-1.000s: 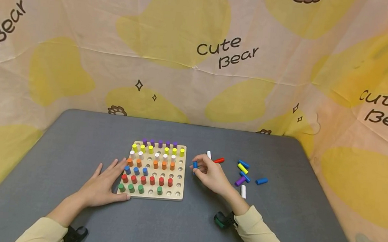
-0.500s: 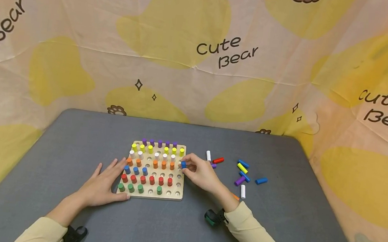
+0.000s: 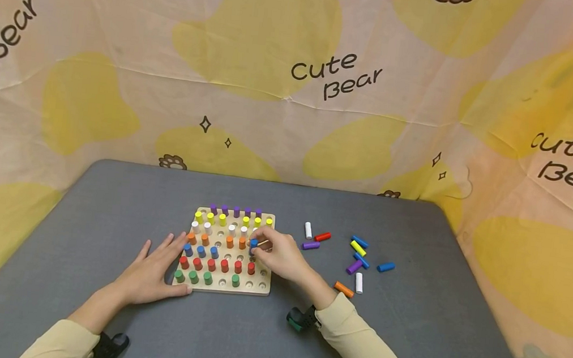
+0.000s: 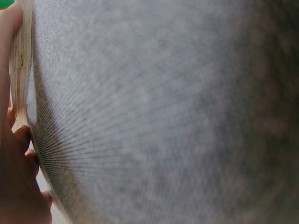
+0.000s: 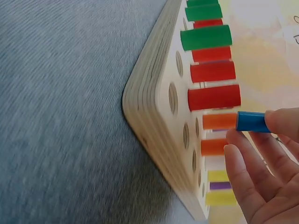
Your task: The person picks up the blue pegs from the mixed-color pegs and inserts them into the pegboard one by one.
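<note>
Backdrop cloth (image 3: 336, 81) printed "Cute Bear" behind, gray tabletop (image 3: 126, 199) below. Wooden pegboard (image 3: 268, 280) lies flat on it. Left hand (image 3: 152, 276) rests on the board's left side, fingers extended, thumb at near-left corner, grasping nothing. Right hand (image 3: 282, 255) pinches held blue peg (image 3: 253, 248) in a narrow thumb-and-fingertip grip over the board's right half. Right wrist view: peg roughly parallel to the standing ones, lower end apparently off the board; exact hole underneath, cannot tell.

Handling, my judgement: keep peg vertical, center on a free hole in the blue row, press straight down lightly. Pinching near the top should spare neighboring pegs a knock; left-hand brace should limit skidding.

Board contents, far to near: five purple pegs (image 3: 236, 212), six yellow pegs (image 3: 223, 219) with one gap, white pegs (image 3: 207, 229), orange pegs (image 3: 205, 240) (right ends of both rows partly covered by the hand), three blue pegs (image 3: 200, 250) at left, six red pegs (image 3: 211, 264), four green pegs (image 3: 208, 278) with a gap. Near-right holes bare.

Loose on the tabletop, right of the board: ten pegs, including an orange one (image 3: 344, 289) and a red one (image 3: 322, 237).
</note>
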`<state>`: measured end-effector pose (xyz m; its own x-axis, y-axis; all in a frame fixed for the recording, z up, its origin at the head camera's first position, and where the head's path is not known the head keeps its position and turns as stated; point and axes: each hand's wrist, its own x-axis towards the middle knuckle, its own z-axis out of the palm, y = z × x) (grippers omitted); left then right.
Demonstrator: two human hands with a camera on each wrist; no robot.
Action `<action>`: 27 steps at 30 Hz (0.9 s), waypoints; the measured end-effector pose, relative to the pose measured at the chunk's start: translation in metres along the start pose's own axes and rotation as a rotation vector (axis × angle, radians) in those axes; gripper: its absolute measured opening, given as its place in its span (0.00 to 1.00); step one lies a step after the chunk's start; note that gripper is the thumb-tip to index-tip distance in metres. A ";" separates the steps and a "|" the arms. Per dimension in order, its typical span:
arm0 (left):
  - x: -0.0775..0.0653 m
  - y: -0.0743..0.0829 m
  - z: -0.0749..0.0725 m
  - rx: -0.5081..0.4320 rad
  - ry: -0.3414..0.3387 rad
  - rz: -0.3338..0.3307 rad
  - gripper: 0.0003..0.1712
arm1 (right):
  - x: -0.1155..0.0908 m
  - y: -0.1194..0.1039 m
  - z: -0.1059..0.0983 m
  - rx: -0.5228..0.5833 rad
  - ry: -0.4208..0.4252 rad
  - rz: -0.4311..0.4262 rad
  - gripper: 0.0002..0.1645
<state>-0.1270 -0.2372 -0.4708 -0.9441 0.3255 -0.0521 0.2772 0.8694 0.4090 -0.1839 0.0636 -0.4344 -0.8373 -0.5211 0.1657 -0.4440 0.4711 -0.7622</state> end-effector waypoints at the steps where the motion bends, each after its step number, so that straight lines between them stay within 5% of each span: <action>1: 0.000 0.000 0.000 0.000 0.000 0.000 0.65 | 0.001 -0.001 0.002 -0.006 0.000 -0.002 0.10; 27: -0.001 0.002 -0.002 -0.004 0.007 0.002 0.65 | 0.022 -0.018 0.032 -0.222 -0.029 -0.088 0.09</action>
<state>-0.1262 -0.2366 -0.4682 -0.9447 0.3248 -0.0448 0.2785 0.8670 0.4132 -0.1837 0.0211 -0.4373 -0.7840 -0.5859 0.2053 -0.5771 0.5660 -0.5887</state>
